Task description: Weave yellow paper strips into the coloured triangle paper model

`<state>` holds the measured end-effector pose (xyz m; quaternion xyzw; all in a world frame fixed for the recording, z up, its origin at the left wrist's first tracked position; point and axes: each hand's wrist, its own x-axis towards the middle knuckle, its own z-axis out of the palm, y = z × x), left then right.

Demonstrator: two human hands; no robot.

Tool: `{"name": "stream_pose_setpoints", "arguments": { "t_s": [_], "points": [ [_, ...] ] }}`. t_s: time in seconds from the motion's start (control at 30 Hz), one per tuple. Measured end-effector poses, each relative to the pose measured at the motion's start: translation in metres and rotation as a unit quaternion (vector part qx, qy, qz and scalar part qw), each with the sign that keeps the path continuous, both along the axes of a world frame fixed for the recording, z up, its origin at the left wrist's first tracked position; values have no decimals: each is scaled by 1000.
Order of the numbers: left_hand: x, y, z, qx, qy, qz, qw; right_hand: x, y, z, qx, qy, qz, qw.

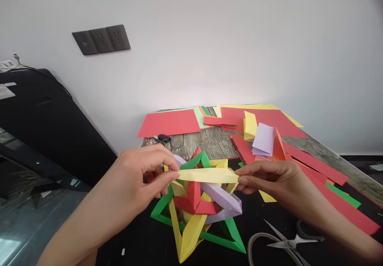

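Note:
Between my two hands stretches a folded yellow paper strip (208, 175), roughly level. My left hand (146, 174) pinches its left end between thumb and fingers. At the other end, the fingertips of my right hand (265, 178) are closed on the strip. Right behind and below it sits a woven paper star (194, 202) of interlocked green, yellow, red and lilac folded strips. Whether the yellow strip is joined to the star at its ends is hidden by my fingers.
Open scissors (290, 242) lie at the lower right by a grey tape ring (254, 240). Red sheets (170, 123) and folded lilac paper (263, 139) are on the wood-patterned table (191, 144). Keys with a black fob (164, 138) rest near its left edge. A dark socket panel (101, 39) is on the wall.

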<state>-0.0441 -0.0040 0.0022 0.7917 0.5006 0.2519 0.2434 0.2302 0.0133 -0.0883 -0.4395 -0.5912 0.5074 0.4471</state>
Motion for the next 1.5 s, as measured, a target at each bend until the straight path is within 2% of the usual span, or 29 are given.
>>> {"name": "stream_pose_setpoints", "arguments": {
  "t_s": [0.27, 0.53, 0.77, 0.93, 1.17, 1.5],
  "points": [
    [-1, -1, 2, 28, 5, -8, 1000, -2, -2, 6, -4, -34, -9, 999],
    [2, 1, 3, 59, 7, -24, 998, 1, -3, 3, 20, -54, -27, 998],
    [2, -1, 5, 46, 17, -29, 998, -4, -3, 4, 65, -42, -38, 996],
    [2, 0, 5, 48, 17, -29, 998, -1, -3, 3, 66, -66, -26, 995],
    [1, 1, 3, 47, 20, -29, 998, -5, -4, 2, 76, -58, -64, 993],
    [1, 1, 3, 53, 23, -31, 998, -3, -6, 0, 58, -100, -70, 991]
  ]
}}
